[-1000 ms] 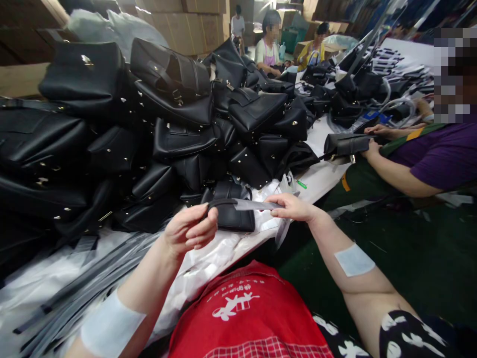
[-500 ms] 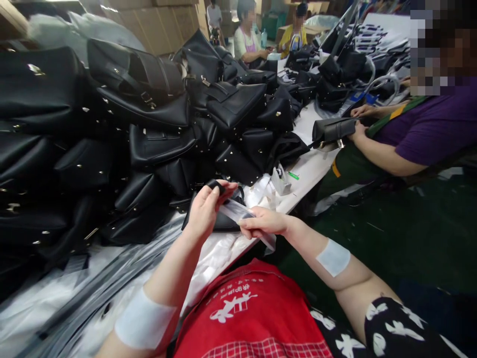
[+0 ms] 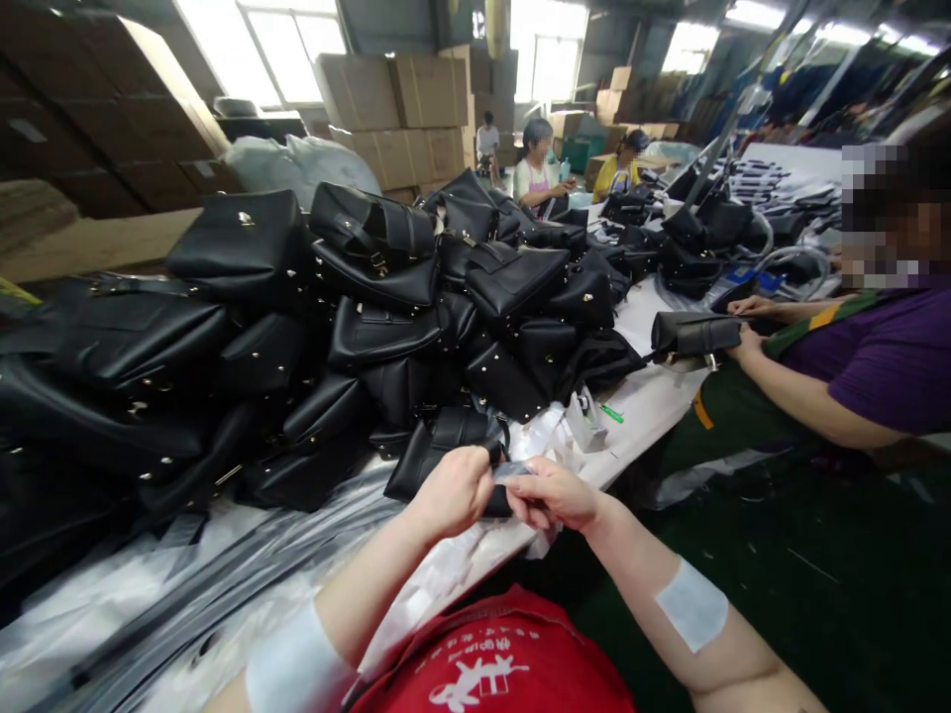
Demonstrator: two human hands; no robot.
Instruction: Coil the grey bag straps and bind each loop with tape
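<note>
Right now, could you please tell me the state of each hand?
Left hand: closed in a fist; what it grips cannot be told.
Right hand: closed, pinching a piece of clear plastic.

A short, translucent plastic strip (image 3: pixel 511 471) lies pinched in fingers (image 3: pixel 529 487).

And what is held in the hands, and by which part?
A clear strip: the right hand pinches its right side; the left hand hides any hold.
</note>
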